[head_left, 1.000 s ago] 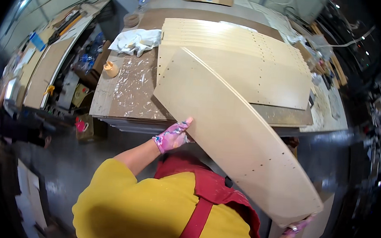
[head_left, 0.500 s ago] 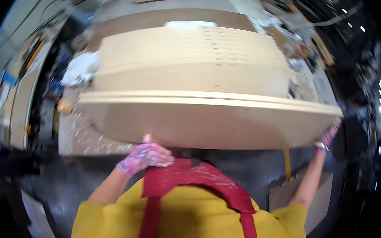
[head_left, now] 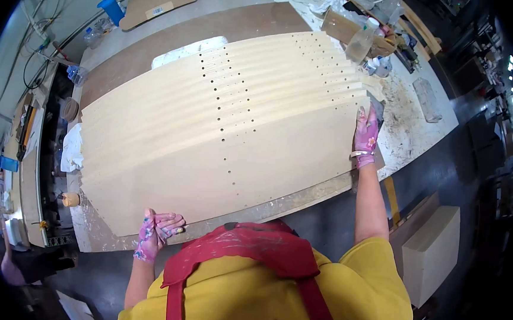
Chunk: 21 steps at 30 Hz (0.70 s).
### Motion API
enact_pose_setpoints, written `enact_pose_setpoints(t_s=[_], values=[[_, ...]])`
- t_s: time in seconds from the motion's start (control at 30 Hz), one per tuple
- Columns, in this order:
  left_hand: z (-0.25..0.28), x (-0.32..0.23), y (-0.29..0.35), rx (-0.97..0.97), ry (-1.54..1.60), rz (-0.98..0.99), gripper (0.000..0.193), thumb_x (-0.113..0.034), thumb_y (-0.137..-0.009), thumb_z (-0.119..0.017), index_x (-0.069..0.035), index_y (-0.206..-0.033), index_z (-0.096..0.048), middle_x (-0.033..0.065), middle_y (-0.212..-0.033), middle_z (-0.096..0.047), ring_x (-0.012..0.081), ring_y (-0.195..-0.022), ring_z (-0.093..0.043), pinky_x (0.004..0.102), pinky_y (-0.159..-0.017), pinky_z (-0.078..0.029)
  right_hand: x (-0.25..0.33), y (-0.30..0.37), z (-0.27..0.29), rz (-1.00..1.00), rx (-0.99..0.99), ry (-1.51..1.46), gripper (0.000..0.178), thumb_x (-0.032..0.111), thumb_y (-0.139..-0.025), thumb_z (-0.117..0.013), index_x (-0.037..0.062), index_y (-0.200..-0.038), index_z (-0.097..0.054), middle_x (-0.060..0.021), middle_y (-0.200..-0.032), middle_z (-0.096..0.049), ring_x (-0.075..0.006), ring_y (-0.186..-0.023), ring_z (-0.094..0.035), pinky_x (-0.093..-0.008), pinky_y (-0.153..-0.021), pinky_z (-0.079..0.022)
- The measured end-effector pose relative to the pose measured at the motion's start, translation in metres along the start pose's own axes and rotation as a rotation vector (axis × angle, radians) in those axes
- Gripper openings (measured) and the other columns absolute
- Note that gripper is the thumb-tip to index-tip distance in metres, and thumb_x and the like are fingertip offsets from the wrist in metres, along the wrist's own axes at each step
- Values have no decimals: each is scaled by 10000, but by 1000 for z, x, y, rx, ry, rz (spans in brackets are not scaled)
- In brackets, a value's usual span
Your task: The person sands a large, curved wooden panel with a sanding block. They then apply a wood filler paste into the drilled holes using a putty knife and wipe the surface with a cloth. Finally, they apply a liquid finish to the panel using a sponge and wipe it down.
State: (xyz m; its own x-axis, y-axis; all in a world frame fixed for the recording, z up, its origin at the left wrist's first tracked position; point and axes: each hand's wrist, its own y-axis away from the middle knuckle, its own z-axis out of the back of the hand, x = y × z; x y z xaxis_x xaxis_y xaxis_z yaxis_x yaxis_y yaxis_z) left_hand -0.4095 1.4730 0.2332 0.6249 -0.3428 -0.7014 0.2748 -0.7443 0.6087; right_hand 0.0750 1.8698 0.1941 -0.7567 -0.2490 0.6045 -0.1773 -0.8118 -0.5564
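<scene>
A fanned stack of pale plywood panels (head_left: 165, 183) lies flat in front of me, its layers stepped one behind another. Rows of small drilled holes run across the panels. My right hand (head_left: 366, 135), in a pink flowered glove, rests along the stack's right end, its fingers stretched out and pointing away from me. By the near left edge is my left hand (head_left: 159, 229), gloved alike, thumb raised and fingers extended, with nothing in it. Whether its fingertips touch the panel edge I cannot tell.
The stained workbench (head_left: 407, 132) carries a clear plastic bottle (head_left: 362, 41), a grey block (head_left: 427, 100) and a cardboard piece (head_left: 160, 3). White cloth or paper (head_left: 73, 149) lies at the left. On the floor at right stands a pale box-like block (head_left: 431, 255).
The near panels, tilted up with my right hand at their right end, now lie flat on the stack. My right hand has shifted inward along that end. My view has turned.
</scene>
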Motion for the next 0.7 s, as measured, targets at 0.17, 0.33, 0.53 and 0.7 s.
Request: enact_pose_setpoints(t_s=[0.17,0.33,0.53,0.7], values=[[-11,1,8,-86,-6,-26,537,-492,-953,-516,43,-923,-544,296,-977,-641,393,-861,-660,439,-768,-564,28,5,13,-282,73,-71,510,332,-1003,-456,-19,-1372,-465,-202,-1376,-510,-289,-1267,-479,-380,-1072,-362],[3,7,-4,14,-46,-25,539,-320,-1019,-387,197,-1131,-491,342,-1075,-626,444,-981,-655,446,-880,-556,-109,1,-18,-135,-36,-445,550,240,-977,-463,-84,-1409,-363,-200,-1366,-503,-293,-1255,-474,-401,-1051,-387],[-42,10,17,-187,-1023,-328,230,-184,-897,-605,-51,-1080,-646,114,-988,-699,280,-914,-679,366,-755,-546,93,37,48,532,164,207,607,345,-965,-524,7,-1444,-367,-193,-1482,-372,-347,-1388,-313,-485,-1144,-234],[-45,-18,11,95,-1217,-665,294,-110,-822,-630,-141,-1114,-645,70,-954,-686,268,-877,-664,366,-729,-535,165,158,26,1132,718,122,540,363,-835,-656,232,-1347,-542,-68,-1429,-456,-331,-1387,-323,-500,-1122,-235]])
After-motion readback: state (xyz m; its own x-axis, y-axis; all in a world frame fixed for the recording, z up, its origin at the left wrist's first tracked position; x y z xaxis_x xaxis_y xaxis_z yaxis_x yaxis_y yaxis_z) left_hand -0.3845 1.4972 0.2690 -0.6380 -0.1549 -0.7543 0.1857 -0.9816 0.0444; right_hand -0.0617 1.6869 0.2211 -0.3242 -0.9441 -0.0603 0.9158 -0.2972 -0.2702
